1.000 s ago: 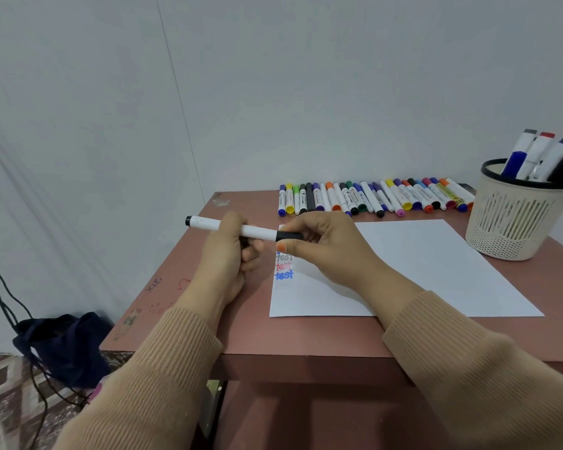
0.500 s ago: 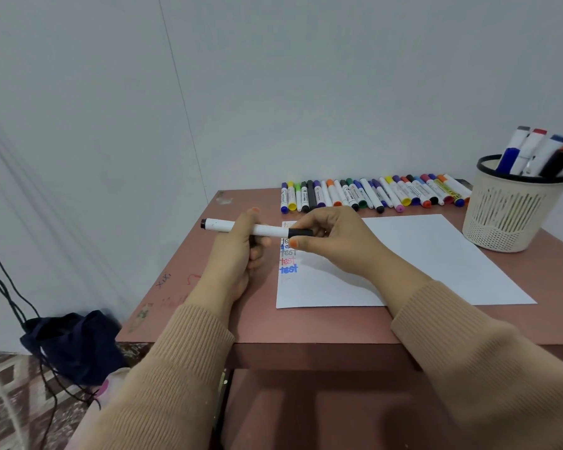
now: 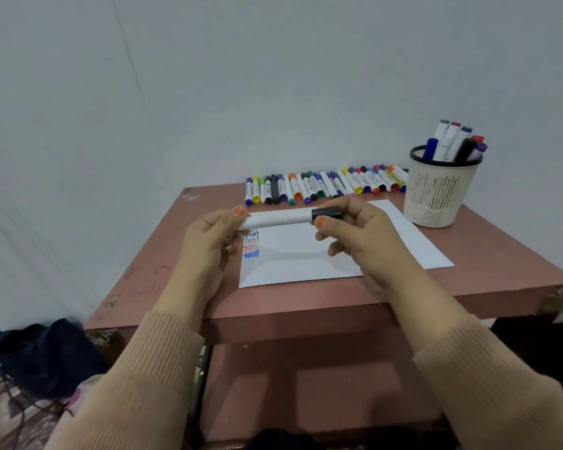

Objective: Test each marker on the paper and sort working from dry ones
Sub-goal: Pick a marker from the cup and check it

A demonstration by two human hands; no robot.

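While left hand (image 3: 205, 248) grips the marker (image 3: 280, 218) and right hand (image 3: 361, 238) pinches its cap (image 3: 328, 212), uncapping seems underway; next: straight pull.

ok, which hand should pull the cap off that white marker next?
Right. The right hand pinches the black cap of the white-barrelled marker, while the left hand grips the barrel's other end, steadying it over the white paper sheet.

Marker (image 3: 278, 218) end seemingly inside left hand (image 3: 205, 246)
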